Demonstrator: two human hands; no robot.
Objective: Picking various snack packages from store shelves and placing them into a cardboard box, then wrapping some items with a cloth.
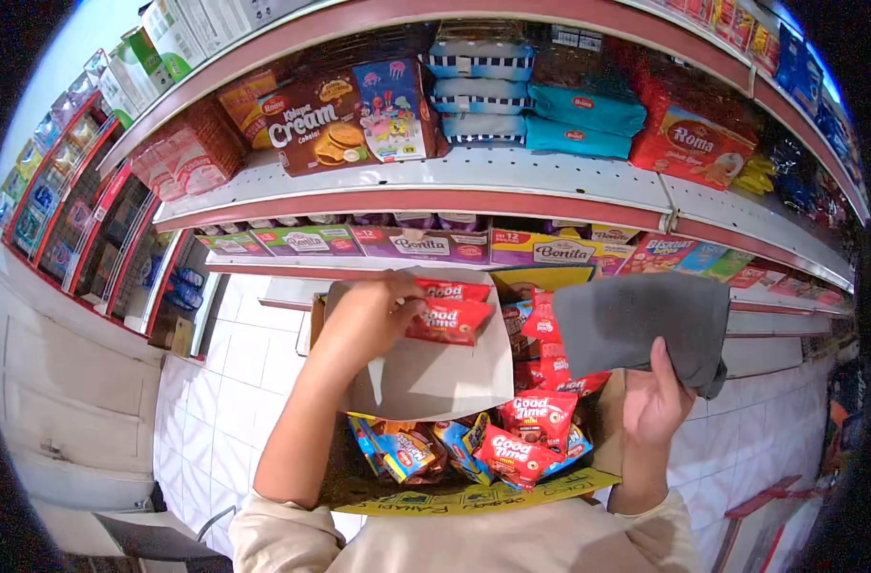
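At the left end of two red Good Time mini packets (450,322), the fingers of my left hand (382,308) pinch the packets' edge. Those packets lie in a pale small carton (435,379) that rests over the left part of a larger cardboard box (611,422). My right hand (654,408) grips a folded dark grey cloth (639,326), thumb on top, above the box's right side. Inside the larger box are more red Good Time packets (525,455) and several blue-and-yellow snack packets (407,451). The box stands close against my body.
A shelf (478,168) ahead carries biscuit packs (321,129), blue packs (582,114) and a red Roma pack (708,143). Bonita cartons (421,245) line the lower shelf. To the left stand a wire rack (84,200) and a white door (70,401). White tiles (220,401) cover the floor.
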